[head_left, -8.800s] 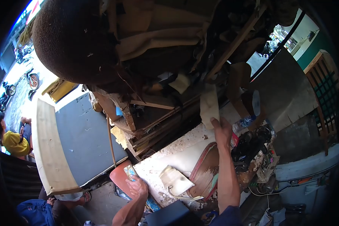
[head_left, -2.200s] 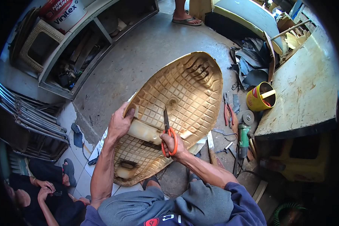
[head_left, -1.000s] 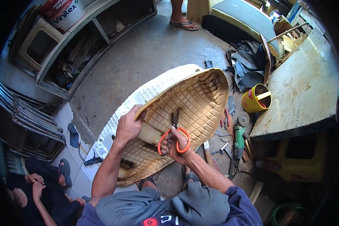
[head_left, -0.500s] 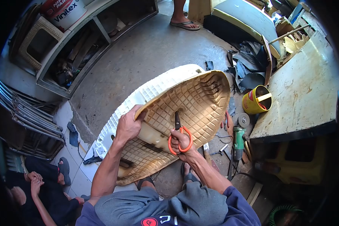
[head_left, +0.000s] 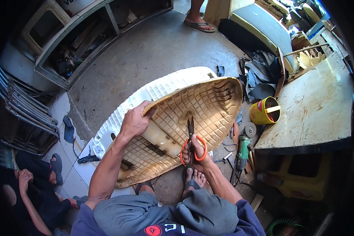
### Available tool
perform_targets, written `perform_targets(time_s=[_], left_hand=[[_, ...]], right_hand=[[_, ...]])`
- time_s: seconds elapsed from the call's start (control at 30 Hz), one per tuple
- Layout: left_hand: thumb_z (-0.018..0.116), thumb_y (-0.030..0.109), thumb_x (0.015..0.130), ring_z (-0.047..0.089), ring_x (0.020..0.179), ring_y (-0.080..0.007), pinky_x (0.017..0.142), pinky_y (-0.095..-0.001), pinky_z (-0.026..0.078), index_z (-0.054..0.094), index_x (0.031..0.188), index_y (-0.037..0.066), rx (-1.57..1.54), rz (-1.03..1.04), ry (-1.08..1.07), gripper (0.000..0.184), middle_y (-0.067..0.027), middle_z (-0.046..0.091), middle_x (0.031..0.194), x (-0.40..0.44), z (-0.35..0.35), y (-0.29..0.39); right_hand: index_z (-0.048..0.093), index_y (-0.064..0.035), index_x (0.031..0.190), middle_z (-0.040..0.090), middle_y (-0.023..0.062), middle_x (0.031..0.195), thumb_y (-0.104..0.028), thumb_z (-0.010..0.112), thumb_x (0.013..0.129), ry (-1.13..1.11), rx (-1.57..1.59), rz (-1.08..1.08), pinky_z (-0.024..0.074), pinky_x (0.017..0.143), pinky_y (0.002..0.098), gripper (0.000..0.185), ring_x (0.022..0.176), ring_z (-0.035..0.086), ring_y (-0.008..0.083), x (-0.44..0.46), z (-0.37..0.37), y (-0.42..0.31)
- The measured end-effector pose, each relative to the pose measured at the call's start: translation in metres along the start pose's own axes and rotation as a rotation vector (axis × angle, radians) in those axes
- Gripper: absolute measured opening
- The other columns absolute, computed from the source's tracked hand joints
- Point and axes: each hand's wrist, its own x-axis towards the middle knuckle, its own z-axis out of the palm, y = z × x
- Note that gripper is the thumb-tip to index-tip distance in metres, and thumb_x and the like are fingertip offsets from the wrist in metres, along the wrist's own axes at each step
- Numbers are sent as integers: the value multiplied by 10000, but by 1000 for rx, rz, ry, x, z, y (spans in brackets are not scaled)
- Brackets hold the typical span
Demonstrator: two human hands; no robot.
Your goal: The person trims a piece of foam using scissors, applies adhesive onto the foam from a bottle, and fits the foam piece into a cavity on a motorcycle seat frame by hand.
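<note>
Curved tan pad (head_left: 214, 100), one, grid-ribbed: left hand (head_left: 135, 121) grips its rim; right hand's (head_left: 195, 152) grip holds one pair of orange-handled scissors (head_left: 191, 131) over it; one white gridded pad (head_left: 159, 88) lies behind it.

Matt ridged brownish foam (head_left: 210, 102), dark metal blades (head_left: 190, 128), smooth orange plastic handles (head_left: 203, 148)
</note>
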Motion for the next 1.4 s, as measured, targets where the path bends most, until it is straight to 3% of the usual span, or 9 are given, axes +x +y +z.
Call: perform_targets(time_s=[0.27,0.37,0.5,0.67,0.87,0.97,1.13,1.23,1.4], left_hand=[[593,233,957,689,990,-383,864,-444,517,628,1222,113,-9,-5,11,293,-201,720,1031,4,6,-7],[584,248,963,689,981,-385,856,-448,517,635,1223,118,-52,4,-8,294,-204,721,1027,9,4,-9],[571,275,971,688,978,-390,857,-458,515,638,1225,127,-57,-42,-48,301,-209,720,1023,14,6,-8],[549,321,987,688,951,-403,840,-484,512,634,1231,140,-26,-27,-88,315,-220,719,981,27,17,-20],[554,331,988,686,966,-384,841,-457,511,629,1234,122,-6,-20,-113,331,-209,717,999,31,18,-24],[558,314,986,688,997,-351,860,-425,508,626,1251,113,0,-60,-97,339,-192,720,1052,39,17,-29],[551,308,982,675,1020,-367,881,-438,497,619,1251,94,-55,-21,-162,350,-213,710,1068,48,16,-38],[550,296,983,668,1034,-376,890,-436,493,621,1244,80,-36,-46,-160,346,-221,705,1077,47,19,-39],[563,308,977,675,1009,-384,873,-445,504,627,1227,81,17,-27,-162,343,-223,709,1053,55,29,-51]], right_hand=[[519,-80,635,483,72,538,-429,565,937,193,-520,-171,401,509,334,464,560,529,180,32,-17,-4],[658,27,873,639,194,693,-398,601,820,473,-1106,-284,473,685,428,432,702,643,301,27,-21,1],[637,-4,815,623,135,681,-421,591,896,429,-1027,-250,468,612,386,428,653,615,257,15,-29,12],[458,-144,805,419,-19,668,-531,530,986,29,-56,-45,382,511,298,434,545,444,155,9,-27,13],[497,-132,732,434,-9,588,-519,568,960,133,-396,-83,351,459,301,455,499,440,135,28,-60,5],[631,-3,775,579,98,604,-442,602,861,469,-1251,-291,432,547,399,449,590,585,222,23,-62,-6],[621,-18,758,579,91,618,-460,597,885,474,-1288,-303,435,564,398,460,585,569,216,1,-53,-8],[584,-90,894,567,34,723,-533,523,992,53,-621,-23,445,559,311,458,595,539,154,-13,-55,-14],[516,-108,837,517,14,717,-552,523,989,154,-825,-14,438,557,289,469,590,516,138,-23,-49,-41]])
